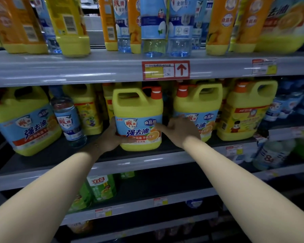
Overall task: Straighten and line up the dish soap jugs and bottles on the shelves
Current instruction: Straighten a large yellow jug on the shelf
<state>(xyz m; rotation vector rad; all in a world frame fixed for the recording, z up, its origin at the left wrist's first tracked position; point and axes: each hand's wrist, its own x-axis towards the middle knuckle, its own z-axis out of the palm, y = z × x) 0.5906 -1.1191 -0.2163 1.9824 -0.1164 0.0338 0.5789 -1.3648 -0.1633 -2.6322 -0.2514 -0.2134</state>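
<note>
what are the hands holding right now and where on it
The middle yellow jug: left hand grips its lower left side, right hand touches its right side.

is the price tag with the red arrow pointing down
No, the arrow on the red-framed price tag at the upper shelf edge points up.

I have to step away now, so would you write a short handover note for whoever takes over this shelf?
Left hand: gripping the lower left side of the centre jug.
Right hand: open, fingertips on the jug's right side.
Done: the centre jug stands upright, label forward, near the shelf edge.
Left: the clear bottle leans among the jugs; the left jug sits tilted.
</note>
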